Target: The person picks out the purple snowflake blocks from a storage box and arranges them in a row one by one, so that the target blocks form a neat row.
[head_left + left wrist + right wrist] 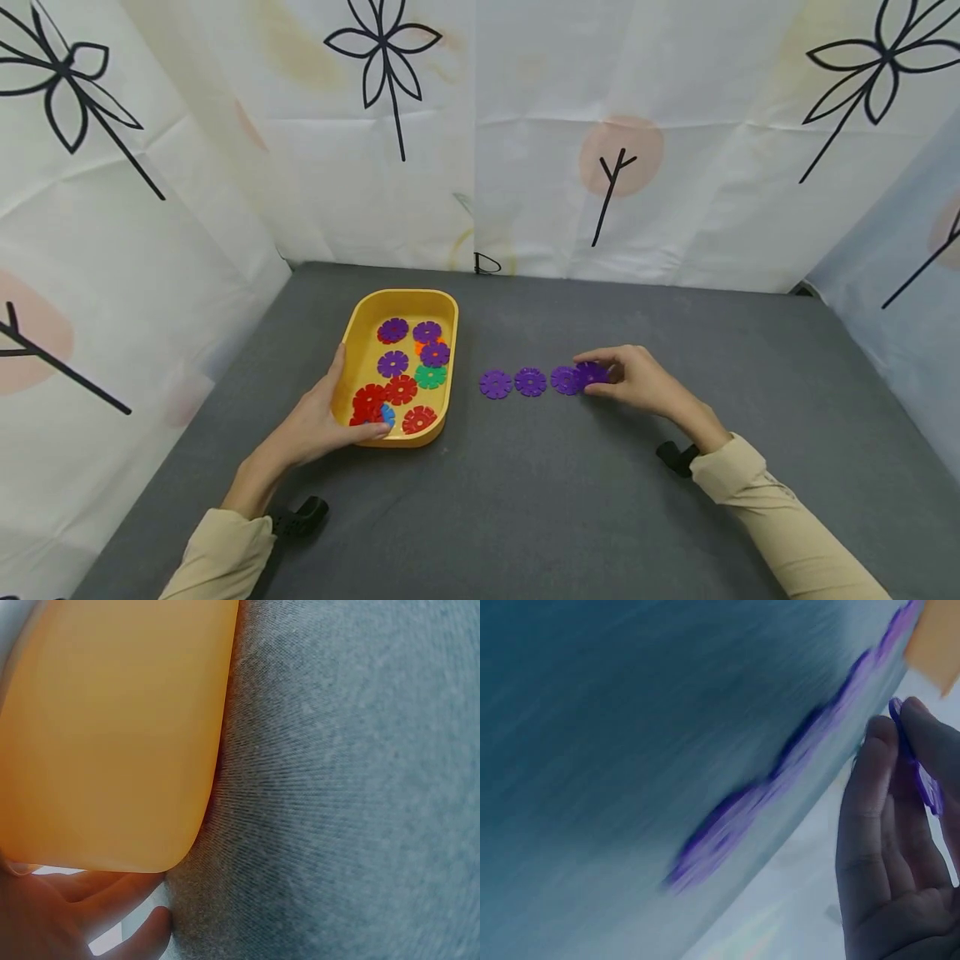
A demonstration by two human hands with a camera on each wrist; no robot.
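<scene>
Right hand (637,381) — grey table (510,492), printed drapes (540,200)

Pinched, right of the frame's centre: a purple flower-shaped disc (929,789), seen nearly edge-on at right in the right-wrist view. Lying flat near the centre, in a close-set sideways row: matching purple discs (530,382). Left of centre, held at its left side: a round-cornered yellow tray (420,441), containing scattered purple, red, green, blue and orange pieces (392,363), some overlapping.
</scene>
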